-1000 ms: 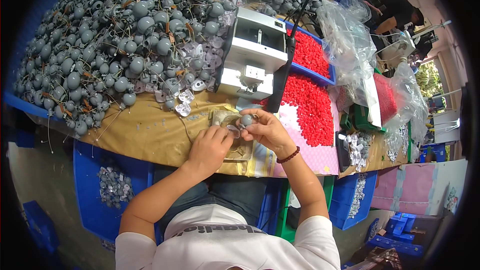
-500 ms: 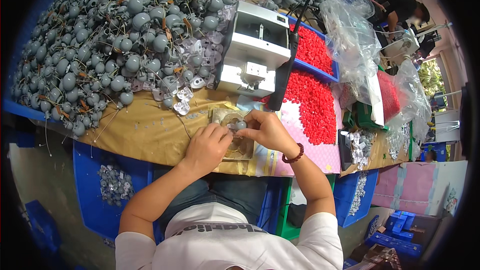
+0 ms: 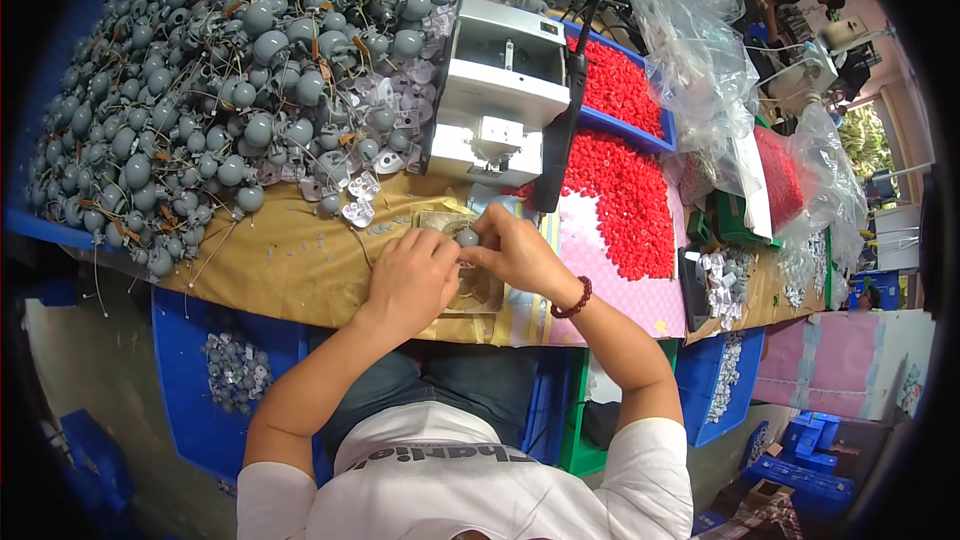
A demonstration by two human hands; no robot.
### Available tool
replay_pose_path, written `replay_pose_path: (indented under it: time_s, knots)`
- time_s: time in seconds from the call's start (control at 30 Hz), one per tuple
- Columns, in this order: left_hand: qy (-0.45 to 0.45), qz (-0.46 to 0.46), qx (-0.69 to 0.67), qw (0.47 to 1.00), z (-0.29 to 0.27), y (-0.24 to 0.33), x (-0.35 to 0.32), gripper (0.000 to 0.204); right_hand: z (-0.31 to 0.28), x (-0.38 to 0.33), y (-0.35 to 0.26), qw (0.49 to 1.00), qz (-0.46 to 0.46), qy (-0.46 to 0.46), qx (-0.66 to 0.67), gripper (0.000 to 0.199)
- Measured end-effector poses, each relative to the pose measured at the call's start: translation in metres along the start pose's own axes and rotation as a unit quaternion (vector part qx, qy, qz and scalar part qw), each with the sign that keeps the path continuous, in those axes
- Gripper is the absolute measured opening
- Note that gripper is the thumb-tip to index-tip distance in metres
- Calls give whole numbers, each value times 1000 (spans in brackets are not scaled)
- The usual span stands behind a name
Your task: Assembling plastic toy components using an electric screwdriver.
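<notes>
Between my hands is a grey ball part (image 3: 467, 237), small and round, over a square metal fixture (image 3: 482, 302) with round recesses at the table's front. My right hand (image 3: 520, 255), wearing a dark red bead bracelet (image 3: 573, 302), pinches the ball from the right with thumb and forefinger. On the other side my left hand (image 3: 412, 278) has its fingers bent and pressed together against the same part. Its fingertips are partly hidden, as is the underside of the part. The hands nearly meet above the fixture.
A big heap of grey ball parts with wires (image 3: 150, 120) fills the left and back. A white-grey machine (image 3: 505, 90) stands behind my hands. Red caps (image 3: 625, 200) lie to the right, some in a blue tray (image 3: 640, 135). Blue bins (image 3: 180, 380) sit below the table edge.
My right hand has shifted slightly left and its fingers have closed in nearer the ball. My left hand has moved up against it. The whole view has tilted a little.
</notes>
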State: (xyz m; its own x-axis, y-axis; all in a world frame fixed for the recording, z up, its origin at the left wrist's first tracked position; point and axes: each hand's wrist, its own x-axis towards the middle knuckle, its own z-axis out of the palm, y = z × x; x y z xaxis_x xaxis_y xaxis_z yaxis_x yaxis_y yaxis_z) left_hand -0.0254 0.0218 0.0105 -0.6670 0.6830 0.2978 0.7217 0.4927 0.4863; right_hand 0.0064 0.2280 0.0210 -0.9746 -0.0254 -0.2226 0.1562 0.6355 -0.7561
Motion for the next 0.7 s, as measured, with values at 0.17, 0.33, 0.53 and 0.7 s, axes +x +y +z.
replay_pose_path:
  time_s: [0.17,0.33,0.53,0.7]
  knots:
    - [38,-9,-7,999,5,5,7,27,-2,-1,-8,1000,-5,13,-27,47]
    - [12,-11,26,1000,10,5,11,26,-10,-6,-5,975,-145,168,24,41]
    - [26,-9,25,999,14,6,8,27,-52,54,59,912,-82,402,8,54]
    - [42,1,7,999,12,3,9,30,-54,63,64,878,-127,433,162,61]
